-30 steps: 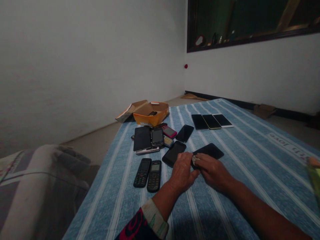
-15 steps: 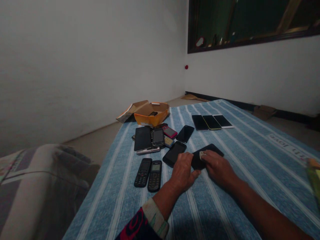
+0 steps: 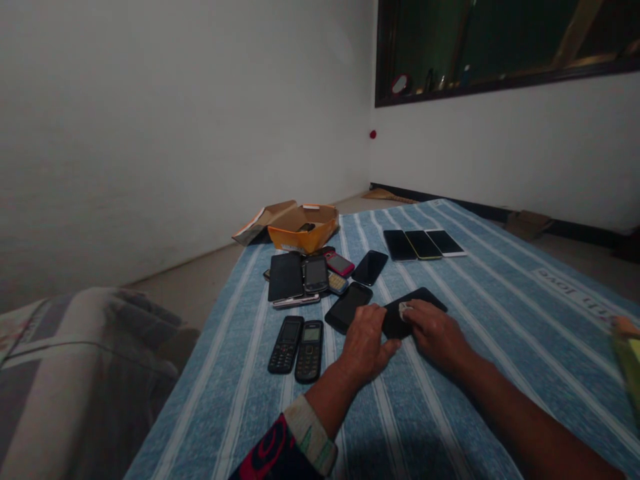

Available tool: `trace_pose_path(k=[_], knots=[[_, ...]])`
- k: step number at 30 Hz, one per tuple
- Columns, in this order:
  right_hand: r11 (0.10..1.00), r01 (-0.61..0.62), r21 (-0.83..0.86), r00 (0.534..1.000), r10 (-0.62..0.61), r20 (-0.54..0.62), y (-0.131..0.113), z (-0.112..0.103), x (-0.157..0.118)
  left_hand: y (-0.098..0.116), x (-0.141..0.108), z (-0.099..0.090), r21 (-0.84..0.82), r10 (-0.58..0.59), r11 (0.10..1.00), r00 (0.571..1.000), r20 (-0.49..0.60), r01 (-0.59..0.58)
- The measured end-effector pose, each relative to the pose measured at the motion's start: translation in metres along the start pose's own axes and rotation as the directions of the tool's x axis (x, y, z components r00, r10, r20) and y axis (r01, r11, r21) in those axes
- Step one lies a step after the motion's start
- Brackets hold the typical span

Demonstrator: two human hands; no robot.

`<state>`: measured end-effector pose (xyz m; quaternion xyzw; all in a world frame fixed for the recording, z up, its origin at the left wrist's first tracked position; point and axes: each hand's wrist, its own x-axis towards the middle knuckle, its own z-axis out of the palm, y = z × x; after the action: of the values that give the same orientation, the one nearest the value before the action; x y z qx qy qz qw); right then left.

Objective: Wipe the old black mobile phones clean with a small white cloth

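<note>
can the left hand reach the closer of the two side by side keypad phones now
Probably yes: only striped cloth seems to lie between the left hand and that keypad phone, with nothing on top, though the hand appears to rest against a larger black phone.

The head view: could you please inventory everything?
Box: 1, orange, far end
Phone pile: 1, mixed, before box
Phone row: 3, dark-screened, right
Loose smartphones: 2, black, centre
Keypad phones: 2, black, left
Wad: 1, white, centre
Angled phone: 1, black, beneath wad
Striped cover: 1, blue-white, underneath
Fabric: 1, grey, left
Cardboard: 2, brown, beyond cover
Walls: 2, white, behind
Window: 1, dark, right
Unclear item: 1, green, right
Sleeve: 1, navy-pink, front
Left hand: 1, bare, at angled phone
Right hand: 1, bare, holding wad
</note>
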<state>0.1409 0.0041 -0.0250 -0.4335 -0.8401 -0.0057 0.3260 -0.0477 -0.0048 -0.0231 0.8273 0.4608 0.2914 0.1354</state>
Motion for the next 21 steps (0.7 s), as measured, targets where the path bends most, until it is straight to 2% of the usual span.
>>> trace_pose_path(k=[2,5,8,11,15,18,21], knots=[[0.998,0.049,0.042,0.999,-0.049,-0.018,-0.005,-0.001,0.001,0.000,0.000,0.000,0.003,-0.004,1.000,1.000,0.004,0.004],[0.974,0.175,0.143,0.984,-0.179,0.016,-0.017,-0.002,0.001,0.001,0.001,-0.001,0.007,0.002,1.000,1.000,0.001,-0.002],[0.961,0.212,0.178,0.973,-0.225,0.057,-0.023,-0.001,0.002,0.002,0.002,-0.001,0.003,0.017,1.000,1.000,-0.007,-0.017],[0.977,0.162,0.142,0.982,-0.174,0.077,-0.019,0.000,0.002,0.002,0.001,-0.001,0.003,0.006,1.000,1.000,0.002,-0.006],[1.000,0.027,0.007,0.997,-0.027,0.077,-0.006,0.000,0.001,-0.001,0.001,0.001,0.010,0.000,1.000,1.000,0.001,0.000],[0.988,-0.078,-0.134,0.995,0.086,0.058,0.000,-0.001,0.001,-0.003,0.000,0.002,0.004,0.006,1.000,1.000,0.003,-0.006],[0.964,-0.125,-0.235,0.988,0.142,0.061,-0.002,-0.003,0.000,-0.003,0.000,0.002,-0.003,-0.013,1.000,1.000,0.002,0.013]])
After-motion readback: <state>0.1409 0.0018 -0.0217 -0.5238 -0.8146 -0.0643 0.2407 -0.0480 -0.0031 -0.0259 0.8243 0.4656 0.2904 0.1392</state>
